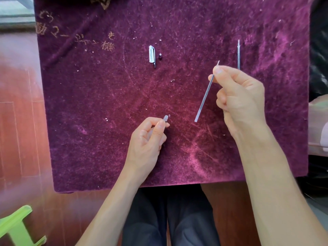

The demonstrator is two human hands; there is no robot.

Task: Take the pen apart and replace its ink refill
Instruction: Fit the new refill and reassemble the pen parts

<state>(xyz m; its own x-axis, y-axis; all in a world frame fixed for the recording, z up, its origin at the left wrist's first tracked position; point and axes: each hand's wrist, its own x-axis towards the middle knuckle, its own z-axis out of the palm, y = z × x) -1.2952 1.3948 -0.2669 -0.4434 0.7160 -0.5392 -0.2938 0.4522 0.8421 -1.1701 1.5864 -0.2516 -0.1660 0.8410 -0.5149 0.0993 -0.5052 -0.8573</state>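
Observation:
My right hand pinches a thin ink refill near its tip, holding it slanted above the purple cloth, tip pointing up and away. My left hand grips the clear pen barrel, of which only the threaded end shows past my fingers. A second refill lies straight on the cloth, just beyond my right hand. The clear pen cap and a small black pen tip piece lie side by side at the upper middle.
The purple cloth covers a small table over my knees. A wooden floor lies to the left, with a green plastic stool at the lower left. Dark bags and a pink object crowd the right edge.

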